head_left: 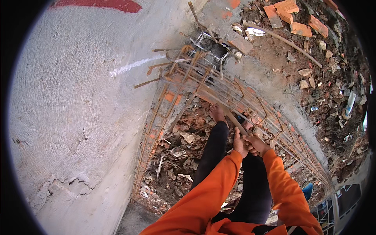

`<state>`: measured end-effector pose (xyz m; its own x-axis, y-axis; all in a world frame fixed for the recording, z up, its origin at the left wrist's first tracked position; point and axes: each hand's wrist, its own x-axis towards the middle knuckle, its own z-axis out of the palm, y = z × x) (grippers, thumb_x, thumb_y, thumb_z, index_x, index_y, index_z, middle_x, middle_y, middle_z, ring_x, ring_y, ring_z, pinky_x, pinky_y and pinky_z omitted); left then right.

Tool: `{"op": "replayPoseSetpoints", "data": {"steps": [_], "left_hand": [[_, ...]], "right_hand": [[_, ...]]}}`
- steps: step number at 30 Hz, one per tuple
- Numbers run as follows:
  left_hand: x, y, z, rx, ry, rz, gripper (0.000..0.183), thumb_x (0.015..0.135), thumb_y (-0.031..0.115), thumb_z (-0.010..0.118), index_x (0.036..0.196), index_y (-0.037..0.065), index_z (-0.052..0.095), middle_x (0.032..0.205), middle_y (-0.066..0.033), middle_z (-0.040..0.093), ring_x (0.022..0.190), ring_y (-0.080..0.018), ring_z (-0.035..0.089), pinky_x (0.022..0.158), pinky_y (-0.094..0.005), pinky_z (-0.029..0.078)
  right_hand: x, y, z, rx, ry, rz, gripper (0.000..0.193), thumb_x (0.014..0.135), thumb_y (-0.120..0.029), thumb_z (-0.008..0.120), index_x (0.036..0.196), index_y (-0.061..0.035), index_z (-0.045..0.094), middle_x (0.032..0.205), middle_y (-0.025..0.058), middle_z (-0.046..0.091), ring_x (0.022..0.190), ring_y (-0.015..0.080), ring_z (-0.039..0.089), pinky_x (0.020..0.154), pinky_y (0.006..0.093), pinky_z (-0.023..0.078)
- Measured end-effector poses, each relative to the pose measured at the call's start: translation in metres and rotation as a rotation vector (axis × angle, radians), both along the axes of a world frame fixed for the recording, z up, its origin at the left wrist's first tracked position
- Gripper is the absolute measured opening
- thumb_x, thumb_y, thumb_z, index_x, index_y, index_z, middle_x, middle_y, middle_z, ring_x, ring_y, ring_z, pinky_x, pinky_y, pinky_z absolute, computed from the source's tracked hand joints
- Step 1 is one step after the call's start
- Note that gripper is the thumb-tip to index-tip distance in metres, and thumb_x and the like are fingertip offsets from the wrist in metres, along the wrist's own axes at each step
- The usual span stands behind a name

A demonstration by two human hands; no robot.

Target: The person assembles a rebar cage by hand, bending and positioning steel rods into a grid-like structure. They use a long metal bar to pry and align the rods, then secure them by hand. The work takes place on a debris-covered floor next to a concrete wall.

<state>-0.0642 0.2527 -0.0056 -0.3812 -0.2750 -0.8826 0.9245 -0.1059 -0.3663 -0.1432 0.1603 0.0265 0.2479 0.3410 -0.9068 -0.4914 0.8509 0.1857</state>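
Note:
Both my hands are closed round a brown wooden pole (235, 120), which slants up and left from them. My left hand (239, 143) and my right hand (257, 144) grip it side by side at its near end, above my legs. The pole's far end goes in among the bars of a rebar cage (270, 124), where I cannot make out its tip. That cage runs along low brickwork on the right. Another rusty rebar cage (150, 133) lies along the wall, and the two meet at a corner ahead.
A rough grey plastered wall (74, 113) rises on the left. Rusty bar ends (147, 83) jut out near the corner. My bare foot (216, 112) stands on rubble (182, 147) between the cages. Broken bricks (300, 29) and a loose stick (288, 42) lie on soil at the far right.

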Motion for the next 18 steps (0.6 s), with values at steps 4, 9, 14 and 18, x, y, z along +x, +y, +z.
{"op": "replayPoseSetpoints", "data": {"steps": [4,9,14,18], "left_hand": [[0.010,-0.008,0.000,0.012,0.003,-0.042,0.082,0.076,0.085,0.030,0.065,0.007,0.053,0.049,-0.0012,0.040,0.035,-0.0173,0.029,0.035,-0.0337,0.029],[0.025,-0.022,0.011,-0.036,-0.008,0.061,0.078,0.078,0.082,0.034,0.059,0.008,0.047,0.054,-0.0044,0.045,0.045,-0.0177,0.041,0.056,-0.0307,0.048],[0.139,-0.009,0.094,-0.083,0.218,-0.001,0.067,0.083,0.074,0.042,0.058,0.011,0.043,0.057,-0.0022,0.047,0.067,-0.0204,0.054,0.070,-0.0300,0.051],[0.275,0.045,0.166,-0.174,-0.214,-1.020,0.058,0.092,0.058,0.046,0.100,0.002,0.059,0.082,-0.0073,0.062,0.082,-0.0239,0.060,0.076,-0.0292,0.049]], "right_hand": [[-0.021,0.011,-0.011,0.263,-0.106,-0.362,0.036,0.091,-0.044,0.054,0.076,-0.0126,0.048,0.052,-0.0083,0.034,0.035,0.0029,0.025,0.033,0.0193,0.020],[-0.006,0.011,0.000,0.182,-0.105,-0.394,0.033,0.093,-0.042,0.054,0.079,-0.0128,0.050,0.052,-0.0081,0.036,0.033,0.0027,0.026,0.030,0.0185,0.019],[0.132,0.017,0.132,0.171,0.128,-0.671,0.023,0.097,-0.030,0.049,0.082,-0.0122,0.043,0.053,-0.0027,0.037,0.032,0.0066,0.029,0.027,0.0240,0.023],[0.236,0.077,0.200,-0.060,0.164,-0.556,0.022,0.097,-0.029,0.047,0.087,-0.0103,0.042,0.058,-0.0013,0.039,0.037,0.0081,0.034,0.031,0.0246,0.030]]}}
